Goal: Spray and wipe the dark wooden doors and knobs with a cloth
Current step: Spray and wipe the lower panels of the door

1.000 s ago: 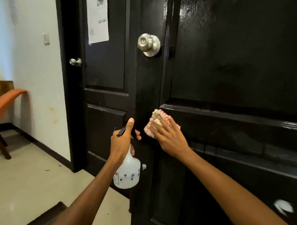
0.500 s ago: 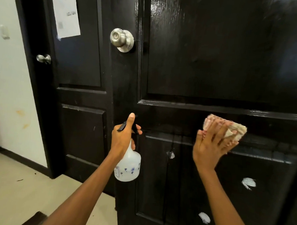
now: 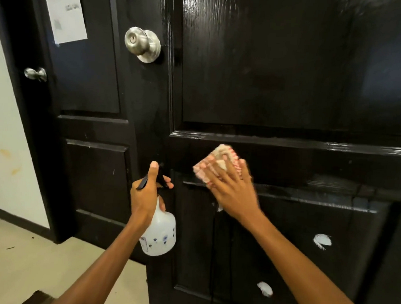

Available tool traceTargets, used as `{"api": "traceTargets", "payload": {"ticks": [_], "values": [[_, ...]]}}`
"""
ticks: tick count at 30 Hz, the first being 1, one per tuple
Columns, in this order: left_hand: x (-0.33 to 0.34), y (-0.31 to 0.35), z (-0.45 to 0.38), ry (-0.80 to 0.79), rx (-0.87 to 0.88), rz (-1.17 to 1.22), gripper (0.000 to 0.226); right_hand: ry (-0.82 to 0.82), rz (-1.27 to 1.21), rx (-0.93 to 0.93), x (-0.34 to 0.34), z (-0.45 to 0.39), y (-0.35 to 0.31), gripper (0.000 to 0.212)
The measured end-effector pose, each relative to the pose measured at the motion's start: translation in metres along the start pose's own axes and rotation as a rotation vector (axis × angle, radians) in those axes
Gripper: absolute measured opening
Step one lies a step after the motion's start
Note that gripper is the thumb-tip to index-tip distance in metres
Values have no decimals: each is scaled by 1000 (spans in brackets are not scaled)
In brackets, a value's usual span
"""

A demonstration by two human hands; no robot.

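Note:
A glossy dark wooden door [image 3: 290,75] fills the right and centre of the view, with a silver knob [image 3: 142,44] at its left edge. My right hand [image 3: 232,187] presses a folded pink-and-white cloth [image 3: 217,159] flat against the door's middle rail, slightly blurred. My left hand [image 3: 147,195] grips the neck of a white spray bottle [image 3: 160,232] with a black trigger, held just left of the cloth. A second dark door [image 3: 90,78] stands further back on the left with its own small silver knob [image 3: 35,74].
A sheet of paper [image 3: 65,10] is stuck on the far door. White chipped patches [image 3: 322,241] mark the near door's lower panel. A pale wall [image 3: 7,143] with dark baseboard is at left, above a light tiled floor [image 3: 18,258].
My right hand slid the cloth right along the middle rail, then back left toward the door's edge. The left hand kept the bottle in about the same place. The view shifted right.

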State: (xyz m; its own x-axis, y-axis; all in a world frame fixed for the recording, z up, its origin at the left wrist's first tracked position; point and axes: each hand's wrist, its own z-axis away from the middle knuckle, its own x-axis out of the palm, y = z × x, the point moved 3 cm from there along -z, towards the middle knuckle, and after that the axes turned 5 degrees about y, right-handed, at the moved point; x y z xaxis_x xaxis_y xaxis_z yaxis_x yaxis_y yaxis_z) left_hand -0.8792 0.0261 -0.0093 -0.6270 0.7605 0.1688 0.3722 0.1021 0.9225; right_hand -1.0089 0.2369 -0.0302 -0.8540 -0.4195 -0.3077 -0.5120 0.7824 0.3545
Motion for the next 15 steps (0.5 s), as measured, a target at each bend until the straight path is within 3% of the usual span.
{"api": "traceTargets", "payload": {"ticks": [5,9,11,15], "values": [[34,-7,17,-122,-18,20,71,60,164,482,-66,71,100,68],[64,0,26,-186,-10,52,68,106,89,838,-66,54,99,71],[80,3,34,-206,13,64,68,62,73,744,-53,20,76,66],[95,7,47,-182,18,85,67,-44,110,147,-26,-12,23,64]]}}
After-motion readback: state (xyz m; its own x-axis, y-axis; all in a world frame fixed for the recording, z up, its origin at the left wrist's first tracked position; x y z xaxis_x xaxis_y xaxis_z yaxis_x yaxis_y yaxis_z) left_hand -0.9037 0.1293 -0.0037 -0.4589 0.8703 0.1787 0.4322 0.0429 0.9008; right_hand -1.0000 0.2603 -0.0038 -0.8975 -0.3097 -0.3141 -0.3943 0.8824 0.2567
